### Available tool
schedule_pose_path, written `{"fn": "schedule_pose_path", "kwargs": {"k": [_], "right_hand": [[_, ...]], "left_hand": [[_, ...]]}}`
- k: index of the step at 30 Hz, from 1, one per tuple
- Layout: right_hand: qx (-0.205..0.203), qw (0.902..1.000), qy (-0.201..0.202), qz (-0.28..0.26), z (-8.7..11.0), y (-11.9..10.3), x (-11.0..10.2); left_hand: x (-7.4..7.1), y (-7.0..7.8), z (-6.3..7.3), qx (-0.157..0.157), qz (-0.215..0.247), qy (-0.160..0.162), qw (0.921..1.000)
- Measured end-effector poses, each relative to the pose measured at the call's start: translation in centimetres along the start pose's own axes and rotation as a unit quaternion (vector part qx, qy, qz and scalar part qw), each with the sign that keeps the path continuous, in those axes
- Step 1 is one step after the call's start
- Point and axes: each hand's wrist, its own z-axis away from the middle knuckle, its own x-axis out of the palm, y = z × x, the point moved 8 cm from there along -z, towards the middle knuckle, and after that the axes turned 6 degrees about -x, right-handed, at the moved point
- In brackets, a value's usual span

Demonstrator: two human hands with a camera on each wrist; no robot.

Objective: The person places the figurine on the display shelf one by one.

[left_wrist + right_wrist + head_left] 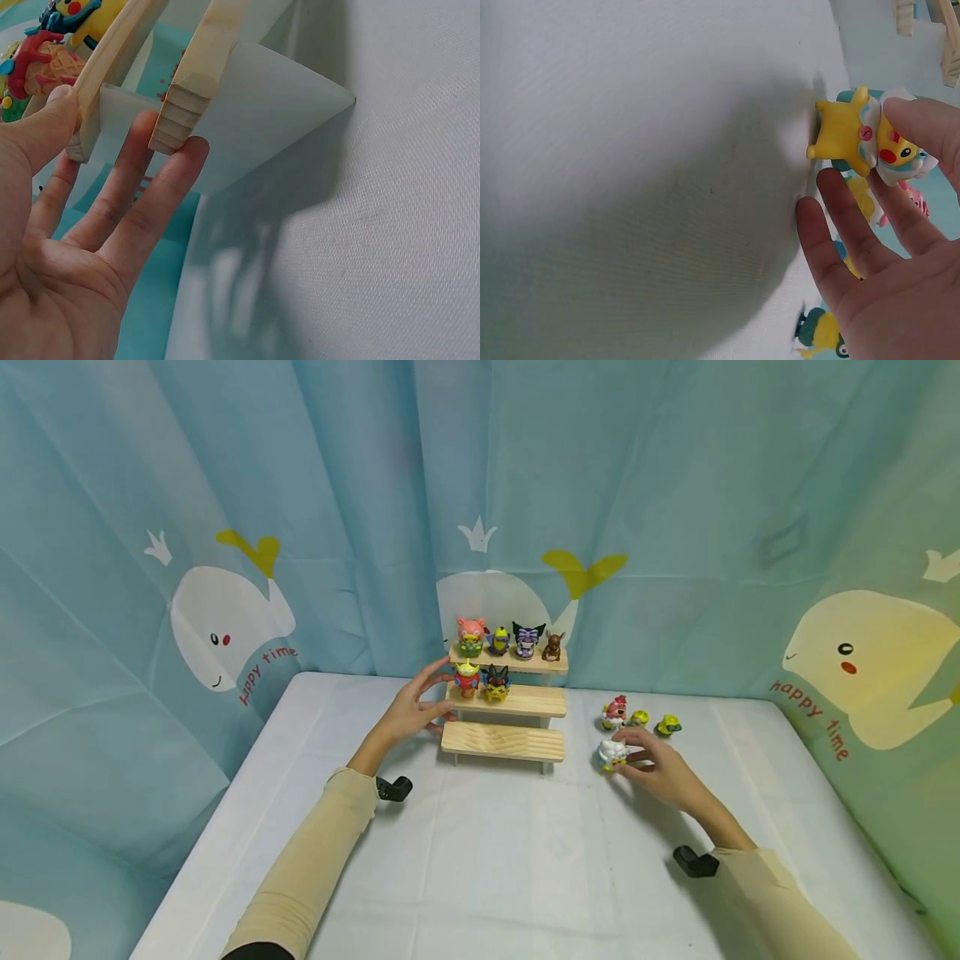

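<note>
A three-tier wooden display stand (504, 740) with pale side panels is in the middle of the head view. My left hand (411, 714) is at its left end, fingers spread; in the left wrist view the thumb (46, 124) touches one plank's end and fingertips rest at another plank (184, 112). My right hand (660, 768) holds a yellow figurine (840, 131) with red cheeks and a white headpiece, thumb on its head and a finger behind. In the head view this figurine is right of the stand, its white top (611, 752) showing.
The top tier bears several small figurines, among them a pink one (471, 637) and a brown one (552, 647). On the middle tier stand a red one (467, 680) and a black-and-yellow one (497, 683). A pink-red figurine (615, 712) and two yellow-green ones (668, 725) are beyond my right hand.
</note>
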Motion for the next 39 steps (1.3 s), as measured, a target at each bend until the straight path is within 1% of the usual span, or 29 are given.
{"fn": "schedule_pose_path", "kwargs": {"k": [9,14,20,29,34,39], "right_hand": [[0.013,0.9999,0.002,0.006,0.00,0.06,-0.11],[0.008,1.0000,0.004,0.000,-0.02,0.01,-0.08],[-0.006,0.9999,0.009,-0.006,-0.08,-0.16,-0.04],[0.003,0.9998,0.013,-0.014,-0.15,0.03,0.01],[-0.006,0.9997,0.022,0.002,-0.18,-0.10,-0.01],[-0.018,0.9990,0.023,0.035,-0.13,-0.36,0.01]], "left_hand": [[-0.10,0.37,0.06,0.008,-0.016,0.009,0.9998],[-0.11,0.50,0.12,0.011,-0.017,0.007,0.9998],[-0.08,0.42,0.15,0.009,-0.009,0.006,0.9999],[0.02,0.51,0.15,0.007,0.002,0.006,1.0000],[0.01,0.44,0.11,0.011,-0.001,0.001,0.9999],[0.02,0.16,0.16,0.008,-0.014,0.004,0.9999]]}}
